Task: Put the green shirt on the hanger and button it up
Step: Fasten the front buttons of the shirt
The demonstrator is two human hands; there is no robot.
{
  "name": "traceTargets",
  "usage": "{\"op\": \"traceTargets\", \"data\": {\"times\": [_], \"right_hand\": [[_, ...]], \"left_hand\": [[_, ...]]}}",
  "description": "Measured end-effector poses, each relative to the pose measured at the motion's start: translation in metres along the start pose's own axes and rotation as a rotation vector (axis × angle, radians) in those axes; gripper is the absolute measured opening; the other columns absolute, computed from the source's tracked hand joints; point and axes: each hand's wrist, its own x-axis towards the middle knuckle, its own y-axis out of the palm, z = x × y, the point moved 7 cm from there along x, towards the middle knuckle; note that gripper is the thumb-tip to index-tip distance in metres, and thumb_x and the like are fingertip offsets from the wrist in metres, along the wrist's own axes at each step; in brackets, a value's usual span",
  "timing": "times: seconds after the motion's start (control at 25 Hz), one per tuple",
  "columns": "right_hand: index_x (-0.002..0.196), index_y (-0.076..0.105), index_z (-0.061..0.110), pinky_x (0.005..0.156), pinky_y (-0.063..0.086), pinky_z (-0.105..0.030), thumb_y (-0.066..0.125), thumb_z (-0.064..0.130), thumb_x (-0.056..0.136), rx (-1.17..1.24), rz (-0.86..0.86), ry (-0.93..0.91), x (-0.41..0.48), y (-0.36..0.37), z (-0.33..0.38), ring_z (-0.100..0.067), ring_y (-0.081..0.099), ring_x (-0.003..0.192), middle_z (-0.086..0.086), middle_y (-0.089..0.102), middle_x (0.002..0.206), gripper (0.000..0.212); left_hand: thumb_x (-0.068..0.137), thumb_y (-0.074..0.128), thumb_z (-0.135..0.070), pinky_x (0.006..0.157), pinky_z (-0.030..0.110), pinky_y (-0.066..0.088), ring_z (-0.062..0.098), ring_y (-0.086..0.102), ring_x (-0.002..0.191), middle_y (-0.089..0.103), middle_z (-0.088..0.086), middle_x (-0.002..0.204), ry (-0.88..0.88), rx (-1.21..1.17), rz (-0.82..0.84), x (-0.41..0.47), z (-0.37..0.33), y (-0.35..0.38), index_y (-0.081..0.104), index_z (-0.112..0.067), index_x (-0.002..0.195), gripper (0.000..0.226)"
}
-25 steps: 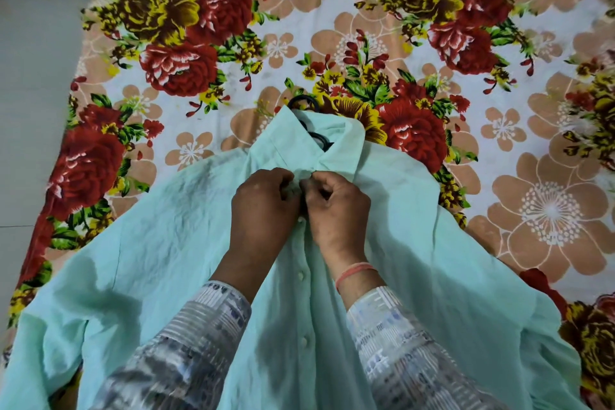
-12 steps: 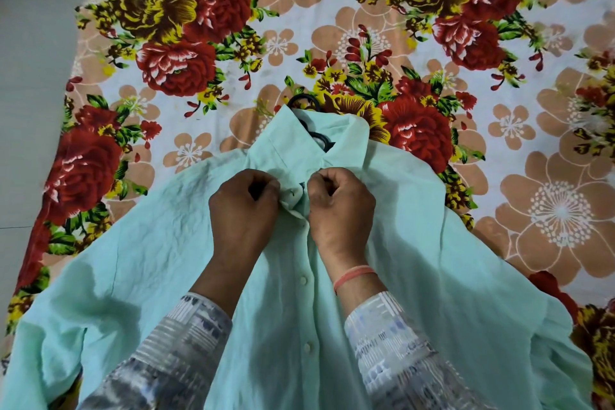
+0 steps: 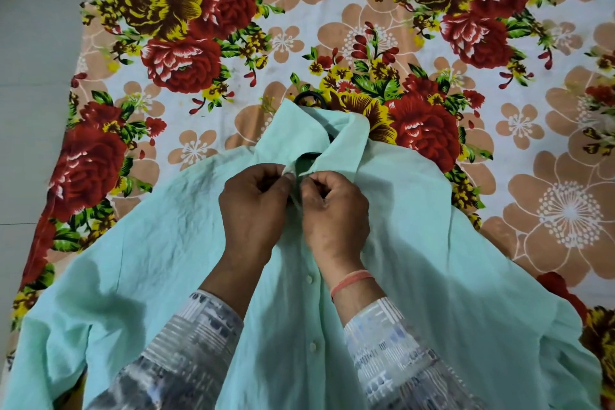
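Note:
A pale mint-green shirt (image 3: 449, 260) lies spread front-up on the bed, collar pointing away from me. A black hanger sits inside it; its hook (image 3: 307, 97) pokes out above the collar and a bit of its neck shows in the collar gap. My left hand (image 3: 254, 210) pinches the left placket edge just under the collar. My right hand (image 3: 334, 210) pinches the right edge against it at the top button. Two white buttons (image 3: 311, 280) lower down the placket are fastened.
The shirt rests on a flowered bedsheet (image 3: 332, 30) with red and yellow roses. The bed's left edge and grey floor (image 3: 33, 110) run down the left side. My patterned sleeves cover the shirt's lower front.
My hands parted slightly half a second ago, then closed together again at the top of the placket. The collar gap looks a little narrower.

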Motion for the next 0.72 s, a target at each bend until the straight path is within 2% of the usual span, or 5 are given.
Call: {"op": "traceTargets", "data": {"times": [0.12,0.24,0.44,0.6,0.72], "right_hand": [[0.085,0.081,0.019,0.076,0.064,-0.045,0.070,0.042,0.084,0.222,0.099,0.166,0.006,0.013,-0.005,-0.017,0.074,0.075,0.005,0.079,0.075,0.025],[0.078,0.080,0.021,0.075,0.064,-0.051,0.071,0.037,0.081,0.289,0.176,0.252,0.009,0.019,-0.010,-0.019,0.073,0.071,0.003,0.077,0.069,0.019],[0.076,0.078,0.017,0.076,0.064,-0.050,0.068,0.033,0.084,0.270,0.238,0.226,0.007,0.018,-0.008,-0.023,0.074,0.072,0.002,0.076,0.067,0.021],[0.060,0.068,0.017,0.067,0.058,-0.045,0.068,0.032,0.085,0.211,0.213,0.170,0.005,0.013,-0.005,-0.014,0.057,0.056,0.009,0.061,0.052,0.029],[0.056,0.064,0.017,0.062,0.051,-0.042,0.068,0.030,0.085,0.217,0.219,0.182,0.007,0.014,-0.007,-0.015,0.051,0.054,0.011,0.055,0.047,0.032]], "left_hand": [[0.095,0.075,-0.011,0.080,0.042,0.063,0.020,0.076,0.075,0.082,0.003,0.081,-0.063,-0.096,0.102,-0.007,0.013,0.010,0.081,-0.017,0.088,0.011],[0.099,0.068,-0.005,0.079,0.046,0.059,0.029,0.069,0.077,0.075,0.018,0.082,-0.164,-0.296,0.180,-0.009,0.026,0.017,0.078,-0.005,0.090,0.014],[0.102,0.064,0.000,0.085,0.039,0.058,0.028,0.071,0.083,0.076,0.015,0.085,-0.234,-0.502,0.254,-0.021,0.030,0.021,0.080,-0.005,0.088,0.022],[0.098,0.071,0.001,0.096,0.043,0.061,0.030,0.076,0.094,0.082,0.019,0.099,-0.196,-0.524,0.210,-0.021,0.031,0.020,0.086,-0.008,0.097,0.017],[0.098,0.068,0.001,0.093,0.044,0.059,0.029,0.071,0.087,0.078,0.014,0.085,-0.159,-0.511,0.223,-0.015,0.031,0.018,0.085,-0.008,0.090,0.021]]}}
